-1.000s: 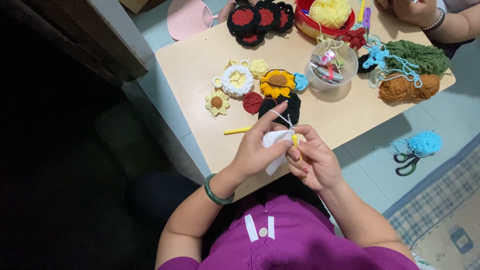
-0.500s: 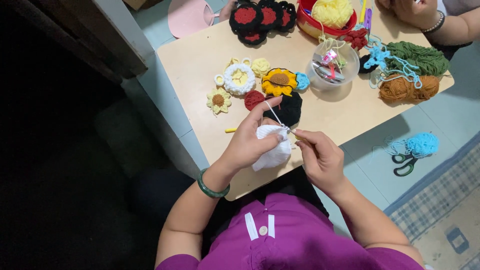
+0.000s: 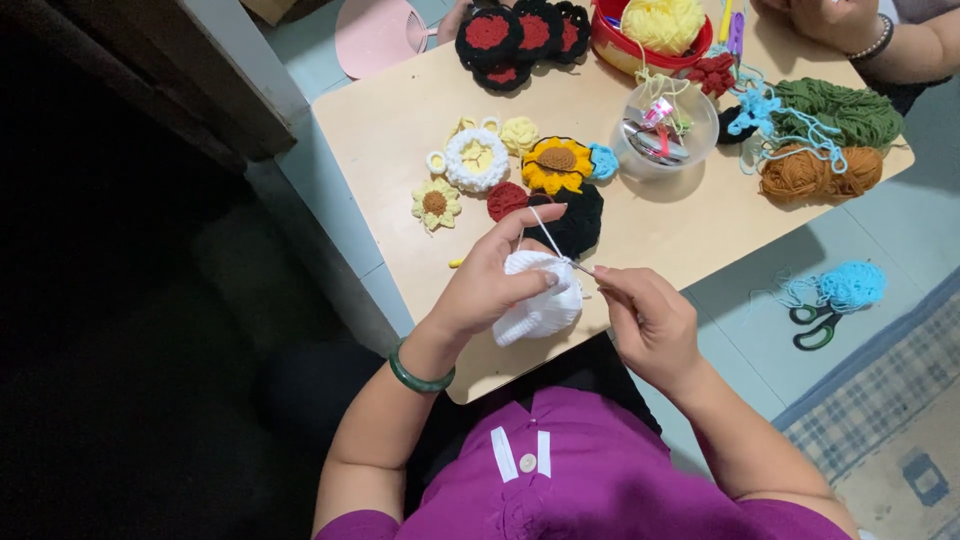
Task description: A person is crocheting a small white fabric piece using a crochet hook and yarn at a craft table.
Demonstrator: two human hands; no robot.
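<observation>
Dark doorway and floor at far left; pale green tiles beside the tan low table (image 3: 400, 120), which runs diagonally up to the right.

Pink fan-shaped object (image 3: 375, 35) off the table's upper left corner; red-and-black crochet rounds (image 3: 520, 38) at the far edge.

Table centre, left to right: small yellow crochet flower (image 3: 435, 203); white-and-yellow ring piece (image 3: 476, 158); red round (image 3: 506, 200); crochet sunflower (image 3: 556, 165); black crochet piece (image 3: 578, 222).

Left hand (image 3: 485, 285), green bangle (image 3: 418, 375) at the wrist: closed around the white crochet piece (image 3: 540, 300), index finger raised with white yarn (image 3: 545, 222) over it.

White crochet piece: held above the near table edge, cupped in the left palm, lying just left of the right hand; the left hand is the nearer, in full contact.

Right hand (image 3: 650, 325): fingers pinched on a thin crochet hook (image 3: 580, 266), barely visible; its long axis runs left and slightly up toward the piece, tip touching the upper right edge.

Further right: clear bowl of small tools (image 3: 665, 130); red tub with yellow yarn (image 3: 655, 25); green yarn (image 3: 835, 110) and brown yarn (image 3: 815, 172); another person's arm at top right; scissors (image 3: 818, 325) and blue yarn (image 3: 850, 285) on the floor.
</observation>
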